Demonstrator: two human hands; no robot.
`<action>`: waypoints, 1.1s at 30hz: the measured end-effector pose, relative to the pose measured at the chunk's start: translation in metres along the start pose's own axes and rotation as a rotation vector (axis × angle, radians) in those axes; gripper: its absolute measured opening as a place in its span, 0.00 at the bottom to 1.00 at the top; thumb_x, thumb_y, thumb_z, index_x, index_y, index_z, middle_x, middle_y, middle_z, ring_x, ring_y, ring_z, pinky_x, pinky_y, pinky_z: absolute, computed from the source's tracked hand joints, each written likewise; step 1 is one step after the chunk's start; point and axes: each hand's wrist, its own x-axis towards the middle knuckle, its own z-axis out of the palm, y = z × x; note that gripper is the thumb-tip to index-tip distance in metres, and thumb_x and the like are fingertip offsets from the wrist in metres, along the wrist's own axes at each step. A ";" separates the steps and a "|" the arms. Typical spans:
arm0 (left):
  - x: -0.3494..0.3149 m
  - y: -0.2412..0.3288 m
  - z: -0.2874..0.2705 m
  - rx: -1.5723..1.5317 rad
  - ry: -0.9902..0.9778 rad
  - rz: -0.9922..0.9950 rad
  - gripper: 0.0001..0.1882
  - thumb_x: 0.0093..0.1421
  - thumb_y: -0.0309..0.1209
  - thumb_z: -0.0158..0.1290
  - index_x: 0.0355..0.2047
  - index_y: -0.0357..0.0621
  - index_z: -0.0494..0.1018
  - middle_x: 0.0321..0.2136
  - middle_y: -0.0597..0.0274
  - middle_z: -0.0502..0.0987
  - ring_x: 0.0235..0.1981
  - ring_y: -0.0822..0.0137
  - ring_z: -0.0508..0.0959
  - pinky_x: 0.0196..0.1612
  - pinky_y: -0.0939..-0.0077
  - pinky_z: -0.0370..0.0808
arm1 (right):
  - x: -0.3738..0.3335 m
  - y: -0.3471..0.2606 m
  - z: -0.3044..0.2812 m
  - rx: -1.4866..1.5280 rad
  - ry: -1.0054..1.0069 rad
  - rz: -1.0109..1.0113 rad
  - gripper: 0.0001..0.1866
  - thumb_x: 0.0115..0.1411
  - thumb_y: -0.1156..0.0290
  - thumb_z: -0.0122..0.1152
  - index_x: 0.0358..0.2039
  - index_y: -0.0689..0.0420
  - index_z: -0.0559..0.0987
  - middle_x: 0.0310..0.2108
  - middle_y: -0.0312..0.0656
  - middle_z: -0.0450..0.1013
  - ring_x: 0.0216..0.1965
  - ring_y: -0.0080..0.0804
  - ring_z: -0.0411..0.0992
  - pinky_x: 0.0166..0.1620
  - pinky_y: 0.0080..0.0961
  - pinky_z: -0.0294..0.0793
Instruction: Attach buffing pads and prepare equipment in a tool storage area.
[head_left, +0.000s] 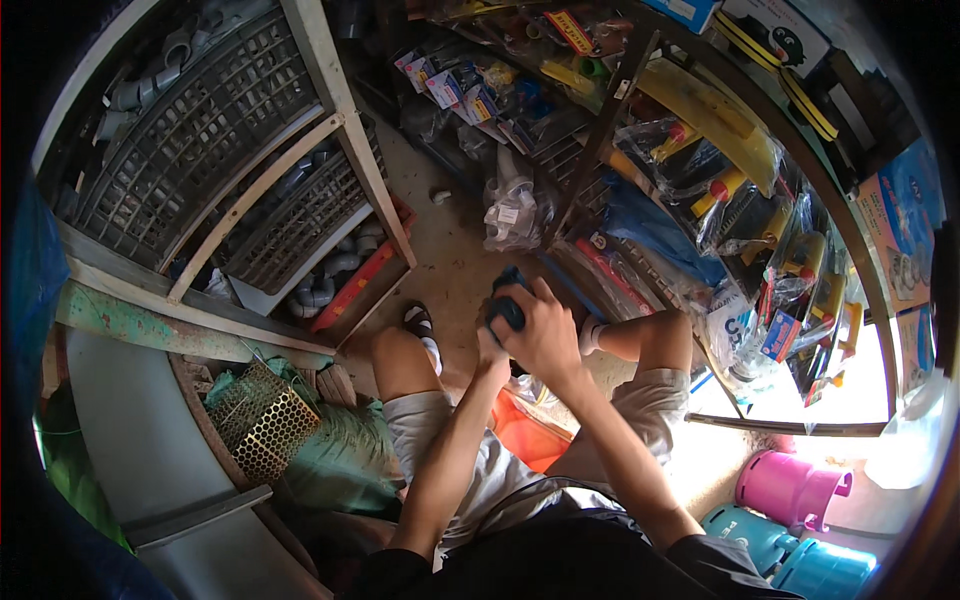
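The left hand (489, 343) and right hand (545, 336) curl round a dark blue bundle (508, 313); it looks soft, light, best held round its middle.

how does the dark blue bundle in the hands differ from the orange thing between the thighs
Colour: the dark blue bundle is dark; the orange thing is bright.
Position: the bundle is held between the left hand and right hand; the orange thing shows between the forearms, with neither hand on it.
Both are in front of the person's torso.
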 end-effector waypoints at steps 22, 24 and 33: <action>-0.013 0.023 0.007 -0.158 0.115 0.189 0.29 0.74 0.50 0.40 0.49 0.40 0.82 0.46 0.54 0.87 0.48 0.58 0.86 0.56 0.61 0.82 | -0.022 0.047 0.018 0.226 0.299 0.082 0.17 0.57 0.68 0.64 0.47 0.57 0.85 0.41 0.57 0.79 0.42 0.62 0.80 0.50 0.48 0.80; -0.011 0.030 0.005 -0.271 0.032 0.094 0.32 0.74 0.52 0.36 0.49 0.41 0.82 0.46 0.54 0.87 0.48 0.60 0.86 0.55 0.60 0.82 | -0.031 0.047 0.019 0.188 0.115 0.074 0.18 0.57 0.68 0.64 0.48 0.56 0.85 0.41 0.55 0.78 0.42 0.62 0.80 0.49 0.49 0.80; -0.003 0.022 -0.003 -0.357 0.049 -0.057 0.34 0.72 0.53 0.33 0.50 0.40 0.82 0.44 0.56 0.87 0.46 0.59 0.86 0.53 0.56 0.83 | -0.023 0.039 0.010 0.168 0.200 0.069 0.14 0.58 0.70 0.66 0.45 0.56 0.84 0.40 0.54 0.76 0.41 0.62 0.79 0.46 0.49 0.79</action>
